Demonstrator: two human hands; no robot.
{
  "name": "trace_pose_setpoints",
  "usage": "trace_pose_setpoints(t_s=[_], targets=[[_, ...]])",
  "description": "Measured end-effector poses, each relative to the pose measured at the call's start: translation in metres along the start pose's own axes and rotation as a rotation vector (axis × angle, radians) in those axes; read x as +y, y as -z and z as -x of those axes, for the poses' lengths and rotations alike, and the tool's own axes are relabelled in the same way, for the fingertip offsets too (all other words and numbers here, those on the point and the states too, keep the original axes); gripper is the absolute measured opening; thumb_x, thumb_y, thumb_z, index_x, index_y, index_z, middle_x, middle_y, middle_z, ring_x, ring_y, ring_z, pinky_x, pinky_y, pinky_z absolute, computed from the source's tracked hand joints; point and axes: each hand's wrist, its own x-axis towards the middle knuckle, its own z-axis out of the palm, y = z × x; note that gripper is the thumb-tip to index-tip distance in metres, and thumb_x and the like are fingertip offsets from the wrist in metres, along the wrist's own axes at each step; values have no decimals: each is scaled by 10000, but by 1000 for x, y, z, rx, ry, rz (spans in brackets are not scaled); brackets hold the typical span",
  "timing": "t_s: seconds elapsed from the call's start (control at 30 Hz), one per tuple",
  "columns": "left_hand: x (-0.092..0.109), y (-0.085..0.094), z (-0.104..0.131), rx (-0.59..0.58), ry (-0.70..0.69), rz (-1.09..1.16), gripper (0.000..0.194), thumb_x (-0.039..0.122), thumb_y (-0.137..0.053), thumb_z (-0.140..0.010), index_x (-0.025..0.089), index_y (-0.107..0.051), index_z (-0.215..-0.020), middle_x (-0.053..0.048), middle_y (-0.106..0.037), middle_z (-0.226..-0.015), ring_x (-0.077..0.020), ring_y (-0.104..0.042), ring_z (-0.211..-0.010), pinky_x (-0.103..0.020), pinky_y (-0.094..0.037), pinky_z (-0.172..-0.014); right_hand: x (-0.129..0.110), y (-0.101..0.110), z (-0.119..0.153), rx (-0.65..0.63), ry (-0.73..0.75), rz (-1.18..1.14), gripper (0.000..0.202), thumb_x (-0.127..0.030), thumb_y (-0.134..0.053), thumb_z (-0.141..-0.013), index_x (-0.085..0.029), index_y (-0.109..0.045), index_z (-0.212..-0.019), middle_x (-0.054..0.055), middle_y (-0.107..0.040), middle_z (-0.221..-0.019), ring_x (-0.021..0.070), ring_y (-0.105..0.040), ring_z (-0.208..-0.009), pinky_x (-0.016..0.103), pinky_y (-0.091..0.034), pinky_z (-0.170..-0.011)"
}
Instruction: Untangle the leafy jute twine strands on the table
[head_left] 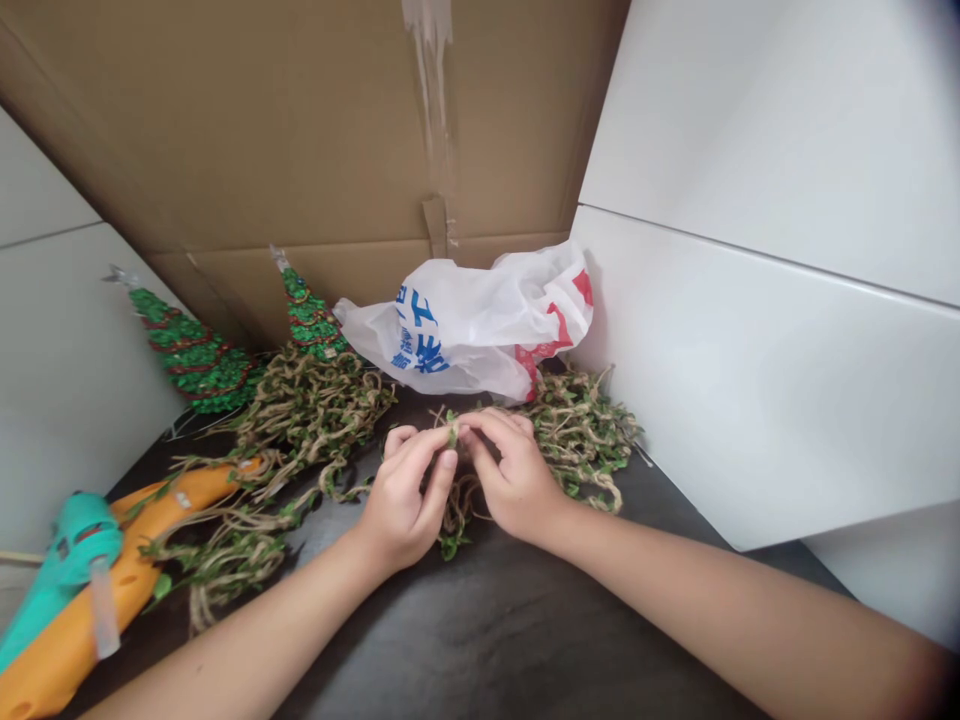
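Note:
Both hands meet over the middle of the dark tabletop, fingertips pinched on a twine garland with small green leaves (452, 428). My left hand (409, 490) is closed, thumb against forefinger, on the garland's left side. Close beside it, my right hand (514, 470) is also closed, its fingertips on the same leafy strand. Part of the strand hangs below and between the hands, with leaves (451, 545) touching the table. The exact spot where the fingers press is partly hidden.
Heaps of leafy twine lie left (315, 410) and right (585, 430). Behind are a white plastic bag (480, 320) and two small Christmas trees (191, 350). Orange (142, 560) and teal (82, 540) tools sit at left. Cardboard (300, 130) and white panels (772, 380) enclose the table.

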Motion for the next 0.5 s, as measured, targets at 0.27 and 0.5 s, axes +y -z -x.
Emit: trace_pose_setpoints(t_s=[0.27, 0.5], targets=[[-4, -3, 0, -11, 70, -22, 311, 190, -463, -1000, 199, -580, -1288, -52, -736, -864, -186, -693, -887, -373, -476, -873, -2, -1, 0, 38, -45, -17, 131, -251, -526, -983, -233, -643, -1039, 34, -737, -1045, 190, -666, -987, 393, -422, -930], [-5, -2, -4, 75, 115, -27, 245, 159, -502, -981, 212, -624, -1187, -76, -748, -1088, -180, -690, -950, -346, -481, -861, -4, 1, 1, -83, 26, 33, 197, -211, -489, -991, -235, -659, -1088, 33, -687, -1020, 175, -630, -1006, 400, -369, -962]])
